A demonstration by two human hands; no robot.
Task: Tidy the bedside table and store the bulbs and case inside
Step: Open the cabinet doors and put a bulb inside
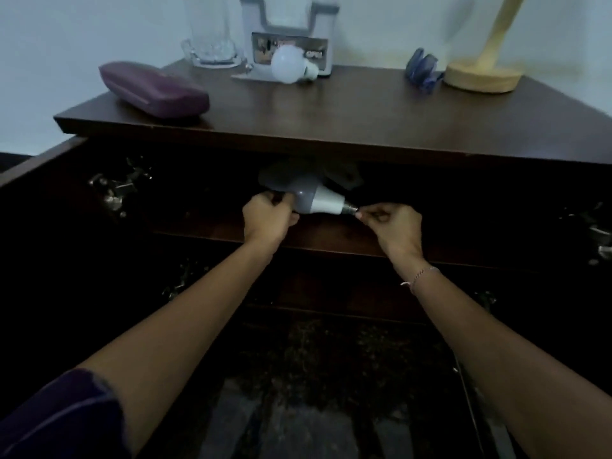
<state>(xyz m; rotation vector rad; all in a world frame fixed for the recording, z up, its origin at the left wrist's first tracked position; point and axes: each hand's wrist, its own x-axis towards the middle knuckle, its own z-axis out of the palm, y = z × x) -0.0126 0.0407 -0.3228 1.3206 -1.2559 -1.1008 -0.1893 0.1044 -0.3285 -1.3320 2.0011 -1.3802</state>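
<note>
Both my hands hold a large white bulb (313,200) just above the upper shelf (331,238) inside the open bedside table. My left hand (270,218) grips its round glass end; my right hand (394,223) pinches its metal screw base. The bulb lies sideways, base pointing right. A second white bulb (291,65) lies on the table top (331,107) at the back centre. A purple hard case (154,89) rests on the top's left corner.
On the top stand a clear glass mug (208,38), a grey-white appliance (288,31), a blue clip-like object (422,69) and a wooden lamp base (482,77). The cabinet doors stand open, left door (43,193) with metal hinges. A dark object lies deeper on the shelf.
</note>
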